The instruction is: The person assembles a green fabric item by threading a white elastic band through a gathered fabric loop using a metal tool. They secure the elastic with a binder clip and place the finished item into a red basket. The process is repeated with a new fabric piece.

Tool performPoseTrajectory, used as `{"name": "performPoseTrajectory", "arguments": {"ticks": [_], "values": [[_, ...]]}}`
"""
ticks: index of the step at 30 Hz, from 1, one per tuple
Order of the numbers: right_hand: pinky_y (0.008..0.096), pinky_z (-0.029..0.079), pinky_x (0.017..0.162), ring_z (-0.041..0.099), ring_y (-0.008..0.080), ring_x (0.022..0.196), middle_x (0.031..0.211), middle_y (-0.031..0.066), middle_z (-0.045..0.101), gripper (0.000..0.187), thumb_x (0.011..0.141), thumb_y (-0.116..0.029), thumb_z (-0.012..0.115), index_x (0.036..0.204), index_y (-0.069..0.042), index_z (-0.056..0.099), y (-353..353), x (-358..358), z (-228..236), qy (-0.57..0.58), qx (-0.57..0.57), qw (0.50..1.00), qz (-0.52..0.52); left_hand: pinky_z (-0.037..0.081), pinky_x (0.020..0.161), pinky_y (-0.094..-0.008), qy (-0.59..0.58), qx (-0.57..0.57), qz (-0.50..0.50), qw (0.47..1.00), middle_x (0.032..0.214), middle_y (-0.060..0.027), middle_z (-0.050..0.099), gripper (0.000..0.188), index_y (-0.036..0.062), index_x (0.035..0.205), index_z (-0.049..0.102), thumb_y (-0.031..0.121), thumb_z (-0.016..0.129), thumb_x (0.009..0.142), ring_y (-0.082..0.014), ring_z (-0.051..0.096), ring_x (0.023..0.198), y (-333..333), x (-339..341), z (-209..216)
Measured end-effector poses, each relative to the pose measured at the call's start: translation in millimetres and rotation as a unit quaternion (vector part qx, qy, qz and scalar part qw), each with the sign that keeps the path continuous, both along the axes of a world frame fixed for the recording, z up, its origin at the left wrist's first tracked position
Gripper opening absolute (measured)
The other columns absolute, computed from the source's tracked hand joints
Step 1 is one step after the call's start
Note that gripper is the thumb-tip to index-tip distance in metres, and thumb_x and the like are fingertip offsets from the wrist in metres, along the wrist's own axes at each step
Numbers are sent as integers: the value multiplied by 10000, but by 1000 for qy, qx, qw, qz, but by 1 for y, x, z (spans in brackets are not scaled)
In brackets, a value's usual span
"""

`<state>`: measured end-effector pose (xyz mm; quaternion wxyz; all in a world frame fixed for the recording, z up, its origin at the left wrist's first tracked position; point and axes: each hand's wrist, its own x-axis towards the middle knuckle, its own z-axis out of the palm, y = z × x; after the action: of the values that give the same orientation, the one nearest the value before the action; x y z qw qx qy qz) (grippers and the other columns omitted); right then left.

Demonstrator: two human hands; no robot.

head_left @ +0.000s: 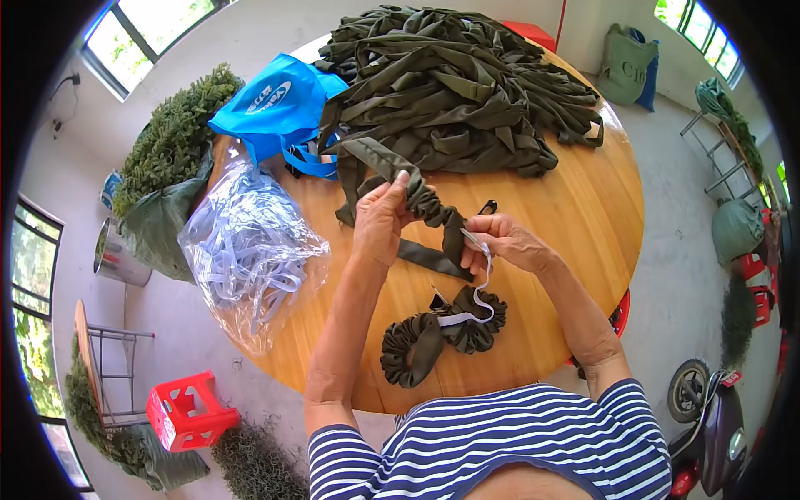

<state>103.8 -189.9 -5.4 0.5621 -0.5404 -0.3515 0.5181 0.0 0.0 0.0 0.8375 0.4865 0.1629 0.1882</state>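
My left hand pinches a dark green fabric tube, which is bunched into gathers between my two hands. At the tube's right end, my right hand is closed on a thin silvery tool. White elastic trails from there down to the table. Nearer my body lie gathered green fabric rings, with a flat piece of the elastic across them. A small metallic item beside them is too small to name. Behind my right fingers shows the black handle of some tool.
A big heap of green fabric strips covers the far side of the round wooden table. To the left are a blue bag and a clear plastic bag of white elastic. A red stool stands on the floor.
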Motion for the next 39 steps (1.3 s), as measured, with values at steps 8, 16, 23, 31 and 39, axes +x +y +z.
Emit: {"name": "performPoseTrajectory", "arguments": {"ticks": [8, 16, 23, 31, 39], "values": [[196, 438, 532, 555, 51, 619, 704, 11, 588, 190, 864, -181, 547, 933, -13, 600, -6, 9, -3, -135, -38, 984, 110, 528, 618, -298, -118, -21, 114, 986, 826, -134, 637, 249, -4, 898, 560, 240, 514, 880, -215, 636, 727, 69, -20, 7], [227, 445, 619, 530, 95, 622, 729, 26, 570, 431, 872, -154, 521, 1260, -33, 379, 7, 2, -10, -199, 76, 952, -221, 540, 562, -295, -37, 33, 111, 993, 802, -112, 638, 283, 18, 883, 581, 294, 516, 875, -190, 635, 709, 32, -2, 2], [248, 453, 596, 539, 103, 624, 837, 61, 558, 430, 875, -81, 485, 1287, -66, 362, 5, -24, 9, -228, 53, 954, -189, 536, 544, -274, 42, 33, 20, 998, 723, -67, 612, 282, 25, 823, 614, 299, 557, 855, -121, 587, 609, -41, 10, -32], [270, 472, 583, 614, 154, 704, 928, 113, 596, 308, 842, 1, 474, 1148, -32, 482, 3, -19, 0, -377, 93, 905, -174, 507, 657, -317, 51, 4, -31, 998, 839, -123, 629, 359, 14, 930, 565, 361, 492, 877, -181, 614, 726, -10, 1, 6], [268, 473, 606, 573, 115, 685, 877, 67, 597, 408, 844, -63, 518, 1230, -32, 388, 3, -21, -1, -208, 92, 952, -205, 521, 572, -270, 61, -13, -64, 996, 727, -49, 621, 299, 38, 829, 625, 336, 594, 827, -123, 586, 623, -47, 7, -20]]}}
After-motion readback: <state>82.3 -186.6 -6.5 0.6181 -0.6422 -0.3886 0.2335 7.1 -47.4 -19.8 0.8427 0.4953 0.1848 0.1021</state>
